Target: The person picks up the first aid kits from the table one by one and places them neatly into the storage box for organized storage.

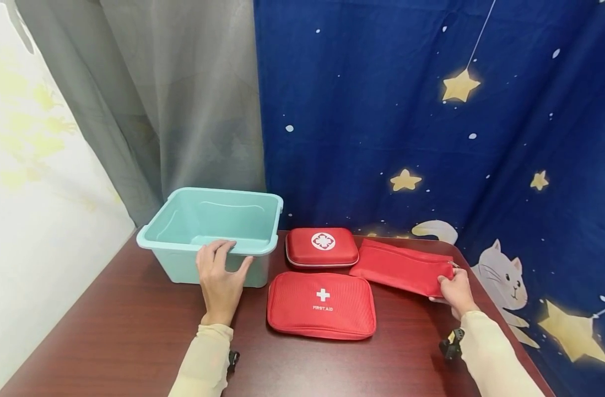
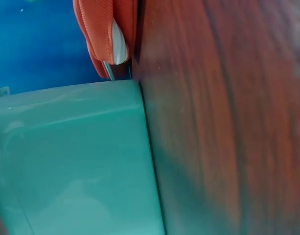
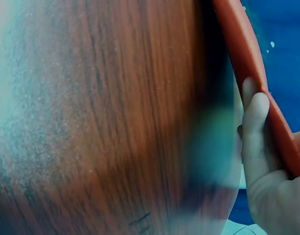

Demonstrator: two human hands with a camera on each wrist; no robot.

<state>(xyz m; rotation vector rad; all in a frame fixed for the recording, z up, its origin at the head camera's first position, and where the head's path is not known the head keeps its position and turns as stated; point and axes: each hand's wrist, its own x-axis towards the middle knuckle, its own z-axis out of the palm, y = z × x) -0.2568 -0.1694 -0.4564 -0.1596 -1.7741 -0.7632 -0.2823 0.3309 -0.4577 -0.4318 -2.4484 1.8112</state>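
A light teal plastic bin (image 1: 208,248) stands at the back left of the table. My left hand (image 1: 220,281) is at its front rim, fingers hooked over the edge and thumb against the outer side. Over at the right, my right hand (image 1: 456,292) pinches the near right corner of a flat red zippered pouch (image 1: 401,267), thumb on top and fingers beneath. That end is tilted up off the table; in the right wrist view the pouch (image 3: 247,54) shows edge-on. A soft red first aid bag (image 1: 322,320) with a white cross lies between the hands.
Behind the first aid bag sits a red hard-shell case (image 1: 302,248) with a white round emblem, close to the bin's right side. A dark wooden table (image 1: 109,331) bears everything. Grey (image 1: 208,99) and blue starry curtains (image 1: 357,110) hang along its back edge.
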